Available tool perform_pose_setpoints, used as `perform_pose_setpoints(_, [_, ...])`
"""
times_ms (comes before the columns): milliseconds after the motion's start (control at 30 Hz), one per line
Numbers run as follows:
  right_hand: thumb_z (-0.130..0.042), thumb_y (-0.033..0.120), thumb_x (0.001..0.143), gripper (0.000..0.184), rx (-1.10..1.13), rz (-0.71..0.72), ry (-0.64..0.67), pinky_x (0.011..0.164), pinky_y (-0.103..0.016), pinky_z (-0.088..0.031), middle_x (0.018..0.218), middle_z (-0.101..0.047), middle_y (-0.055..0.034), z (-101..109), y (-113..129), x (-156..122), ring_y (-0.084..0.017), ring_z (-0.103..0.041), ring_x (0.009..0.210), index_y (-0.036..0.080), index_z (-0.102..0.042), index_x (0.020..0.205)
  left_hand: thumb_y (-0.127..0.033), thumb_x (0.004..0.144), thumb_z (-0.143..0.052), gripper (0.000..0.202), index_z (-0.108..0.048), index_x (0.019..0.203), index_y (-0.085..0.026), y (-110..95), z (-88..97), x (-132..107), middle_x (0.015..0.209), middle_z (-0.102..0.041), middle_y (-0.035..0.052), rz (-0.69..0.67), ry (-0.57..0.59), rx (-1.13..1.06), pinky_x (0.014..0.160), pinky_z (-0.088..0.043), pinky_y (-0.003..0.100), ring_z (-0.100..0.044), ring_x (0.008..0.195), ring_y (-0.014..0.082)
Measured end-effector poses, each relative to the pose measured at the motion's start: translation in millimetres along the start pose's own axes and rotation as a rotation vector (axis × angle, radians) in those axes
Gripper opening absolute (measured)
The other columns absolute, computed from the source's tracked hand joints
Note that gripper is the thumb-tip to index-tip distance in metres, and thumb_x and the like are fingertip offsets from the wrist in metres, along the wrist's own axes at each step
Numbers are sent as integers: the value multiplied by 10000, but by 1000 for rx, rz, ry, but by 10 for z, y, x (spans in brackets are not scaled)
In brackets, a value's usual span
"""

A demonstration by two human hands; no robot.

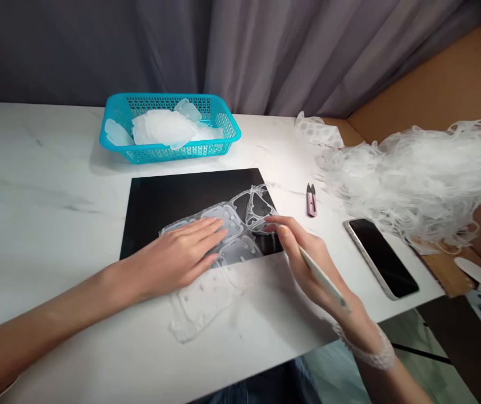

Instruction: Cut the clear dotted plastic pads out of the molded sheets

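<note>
While the left hand (pixel 183 249) lies flat on the plastic sheet (pixel 230 219), partly over the black mat (pixel 173 193), the right hand (pixel 310 258) grips a pen-like tool (pixel 319 275). The sheet seems partway cleared: gaps show, panels (pixel 240 249) remain. Beyond the mat, a basket (pixel 181 151) holds loose pieces (pixel 162 126); rightward, scraps (pixel 425 174).

A grey curtain (pixel 257 56) hangs at twelve o'clock — a brown panel (pixel 446 73) at two, a phone (pixel 382 257) at four.
</note>
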State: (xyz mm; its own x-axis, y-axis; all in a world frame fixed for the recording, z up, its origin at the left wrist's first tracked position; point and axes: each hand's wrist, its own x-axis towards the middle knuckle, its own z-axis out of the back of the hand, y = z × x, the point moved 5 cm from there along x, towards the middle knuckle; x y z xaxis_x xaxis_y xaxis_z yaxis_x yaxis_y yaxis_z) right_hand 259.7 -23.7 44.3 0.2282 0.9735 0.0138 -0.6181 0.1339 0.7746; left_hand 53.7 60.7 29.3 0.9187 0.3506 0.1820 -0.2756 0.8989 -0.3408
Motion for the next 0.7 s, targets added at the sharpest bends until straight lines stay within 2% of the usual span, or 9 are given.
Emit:
perform_pose_setpoints(100, [-310, 493, 1049, 446, -206, 91, 82, 750, -367, -467, 989, -707, -96, -61, 73, 82, -239, -658, 829, 210, -594, 1245, -337, 1006, -463, 476, -528, 1429, -129, -12, -131, -37, 1520, -469, 156, 32, 28, 34, 1194, -332, 496, -413, 1431, 308])
perform_pose_setpoints(200, [-299, 485, 1055, 440, -257, 154, 65, 737, -356, -451, 939, -692, -83, -52, 81, 324, -225, -641, 781, 207, -581, 1247, -365, 1007, -455, 516, -493, 1456, -115, 96, -147, 41, 1517, -467, 179, 87, 18, 107, 1193, -287, 553, -391, 1438, 341])
perform_pose_setpoints(300, [-337, 538, 1035, 432, -160, 128, -73, 728, -357, -462, 885, -671, -56, 65, -20, 644, -217, -631, 757, 237, -616, 1171, -358, 1001, -457, 546, -479, 1459, -61, 194, -122, 152, 1539, -396, 255, 174, 4, 223, 1160, -298, 599, -373, 1434, 403])
perform_pose_setpoints(400, [-391, 559, 1011, 405, 91, 73, -260, 699, -351, -502, 937, -643, -62, 237, -129, 815, -220, -645, 822, 248, -623, 1129, -315, 993, -465, 525, -498, 1435, -35, 178, -77, 188, 1546, -371, 274, 233, -59, 301, 1152, -298, 616, -339, 1445, 431])
perform_pose_setpoints(467, [-429, 550, 1002, 377, 195, 76, -362, 655, -333, -512, 938, -630, -58, 318, -133, 761, -208, -649, 815, 246, -619, 1117, -263, 1002, -430, 481, -521, 1411, -26, 62, -79, 143, 1530, -410, 255, 186, -98, 318, 1176, -296, 576, -367, 1440, 395])
perform_pose_setpoints(533, [-436, 545, 1003, 377, 222, 70, -380, 635, -326, -515, 860, -638, -41, 314, -90, 600, -189, -646, 741, 235, -628, 1095, -225, 1008, -404, 452, -552, 1377, -9, -109, -121, 53, 1481, -482, 247, 85, -115, 318, 1182, -329, 521, -441, 1402, 360])
perform_pose_setpoints(633, [-487, 519, 992, 352, 209, 10, -232, 634, -328, -530, 797, -681, -35, 108, 9, 293, -178, -653, 672, 222, -656, 1075, -210, 1000, -415, 438, -586, 1326, 25, -316, -200, -88, 1393, -563, 266, -9, -124, 329, 1132, -411, 510, -535, 1318, 378])
perform_pose_setpoints(700, [-564, 463, 966, 285, 152, -13, -104, 653, -332, -550, 891, -729, -55, -94, 85, 114, -196, -691, 734, 228, -668, 1089, -207, 992, -425, 429, -595, 1313, 21, -369, -234, -136, 1376, -574, 273, -12, -124, 336, 1114, -430, 521, -550, 1298, 390])
